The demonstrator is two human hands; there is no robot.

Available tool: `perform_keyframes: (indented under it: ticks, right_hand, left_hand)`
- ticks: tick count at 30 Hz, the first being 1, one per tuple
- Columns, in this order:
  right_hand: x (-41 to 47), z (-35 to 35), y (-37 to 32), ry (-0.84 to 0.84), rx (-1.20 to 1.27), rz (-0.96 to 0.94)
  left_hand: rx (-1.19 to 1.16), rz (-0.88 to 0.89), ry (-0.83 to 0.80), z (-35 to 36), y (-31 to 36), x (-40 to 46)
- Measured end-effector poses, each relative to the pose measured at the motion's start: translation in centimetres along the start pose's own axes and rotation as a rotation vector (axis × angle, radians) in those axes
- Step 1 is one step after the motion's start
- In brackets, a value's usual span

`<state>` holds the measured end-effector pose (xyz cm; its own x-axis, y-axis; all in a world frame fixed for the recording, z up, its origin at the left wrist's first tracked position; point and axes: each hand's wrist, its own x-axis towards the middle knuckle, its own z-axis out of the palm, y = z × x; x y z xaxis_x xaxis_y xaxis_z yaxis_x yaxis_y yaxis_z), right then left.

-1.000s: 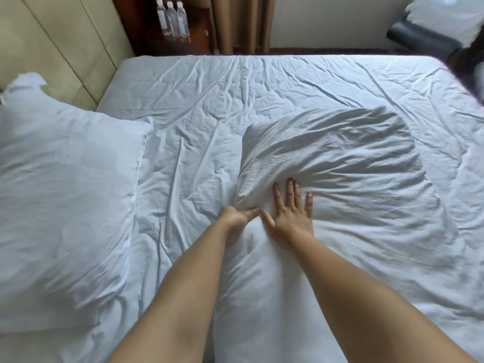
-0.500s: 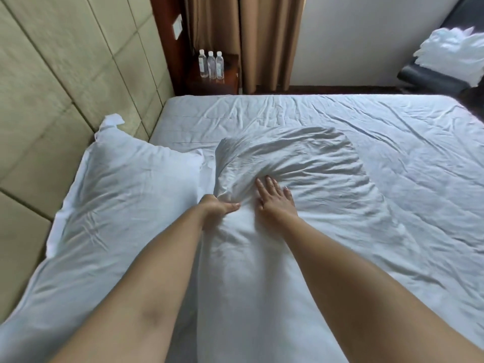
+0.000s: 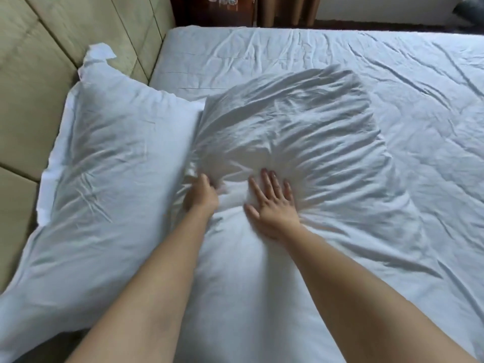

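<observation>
on the bed (image 3: pixel 432 142), left of its middle: pillow (image 3: pixel 288 121) under both hands.
white creased sheet (image 3: pixel 392 61), padded beige headboard (image 3: pixel 39 61) along the left edge, curtain (image 3: pixel 288 9) past the far edge. second pillow (image 3: pixel 112 166) leans on headboard, touching the worked one. left hand (image 3: pixel 201 196) grips the pillow's left side fabric; right hand (image 3: pixel 272 208) pressed flat on it, fingers spread.

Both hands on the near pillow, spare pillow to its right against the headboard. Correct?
No. The head view shows the spare pillow left of the near pillow, against the headboard. The left hand and right hand are both on the near pillow.
</observation>
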<state>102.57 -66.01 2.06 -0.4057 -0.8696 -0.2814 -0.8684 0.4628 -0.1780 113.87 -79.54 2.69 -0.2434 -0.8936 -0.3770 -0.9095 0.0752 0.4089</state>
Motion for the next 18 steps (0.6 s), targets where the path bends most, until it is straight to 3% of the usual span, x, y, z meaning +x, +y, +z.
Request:
perform_keyframes:
  ticks: [5,11,18]
  right_hand:
    - [-0.2,-0.3,0.7,-0.035,-0.012,0.003]
    - [-2.5,-0.9,1.4,-0.053,-0.035,-0.046]
    - [-8.8,-0.5,4.0,-0.111,-0.045,-0.106]
  left_hand:
    - [0.078,0.188,0.212,3.0,-0.7,-3.4]
    - [0.211,0.187,-0.018,4.1,-1.1,-8.1]
    - [0.323,0.2,-0.1,6.1,-0.9,-15.5]
